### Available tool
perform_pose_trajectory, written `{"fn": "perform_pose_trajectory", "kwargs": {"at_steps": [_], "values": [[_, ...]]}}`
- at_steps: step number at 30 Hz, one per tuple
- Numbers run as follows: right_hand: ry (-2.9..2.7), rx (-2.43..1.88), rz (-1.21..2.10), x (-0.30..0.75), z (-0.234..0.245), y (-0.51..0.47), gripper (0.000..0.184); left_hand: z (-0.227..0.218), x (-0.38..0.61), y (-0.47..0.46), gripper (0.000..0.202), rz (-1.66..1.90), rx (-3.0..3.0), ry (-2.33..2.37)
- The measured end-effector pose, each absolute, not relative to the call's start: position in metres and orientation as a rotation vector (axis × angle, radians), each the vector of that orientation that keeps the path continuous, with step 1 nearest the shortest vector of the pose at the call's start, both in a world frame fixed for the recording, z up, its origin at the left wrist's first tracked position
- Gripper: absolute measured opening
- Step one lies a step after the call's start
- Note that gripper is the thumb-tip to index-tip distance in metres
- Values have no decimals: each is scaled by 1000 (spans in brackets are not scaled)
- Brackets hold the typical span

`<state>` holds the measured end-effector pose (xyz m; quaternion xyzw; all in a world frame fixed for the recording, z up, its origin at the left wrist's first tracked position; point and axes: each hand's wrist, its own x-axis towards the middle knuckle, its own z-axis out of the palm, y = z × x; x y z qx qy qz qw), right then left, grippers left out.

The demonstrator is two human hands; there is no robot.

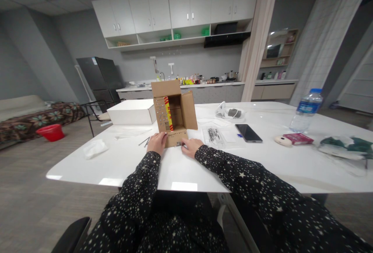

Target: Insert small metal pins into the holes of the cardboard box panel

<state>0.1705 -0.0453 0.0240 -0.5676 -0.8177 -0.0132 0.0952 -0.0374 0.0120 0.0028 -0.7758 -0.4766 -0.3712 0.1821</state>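
An open cardboard box (175,113) lies on its side on the white table, its opening towards me and its flaps spread. My left hand (157,143) holds the left edge of the lower flap (174,137), which bears rows of small holes or dots. At the flap's front right edge, my right hand (191,147) pinches a small metal piece (178,143); its exact kind is too small to make out. Thin dark rods (143,141) lie left of my left hand. Right of my right hand sits a clear plastic case (225,138) with several small metal parts (213,134).
Behind the left hand stands a white box (131,112). A crumpled tissue (95,148) lies at the left. To the right are a phone (248,133), a red packet (298,139), a water bottle (307,109) and a green item in plastic (346,146).
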Motion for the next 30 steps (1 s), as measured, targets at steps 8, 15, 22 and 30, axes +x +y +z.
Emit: {"fn": "perform_pose_trajectory", "kwargs": {"at_steps": [8, 15, 22, 30], "values": [[-2417, -1659, -47, 171, 23, -44, 30, 2, -38, 15, 26, -1089, -2191, -1395], [-2412, -1659, -57, 171, 21, -44, 31, 2, -37, 14, 22, -1069, -2221, -1334], [-2415, -1650, -55, 172, 20, -42, 31, 3, -34, 13, 19, -1057, -2209, -1352], [-2409, -1657, -42, 172, 20, -42, 31, 7, -32, 6, 16, -1030, -2219, -1385]]}}
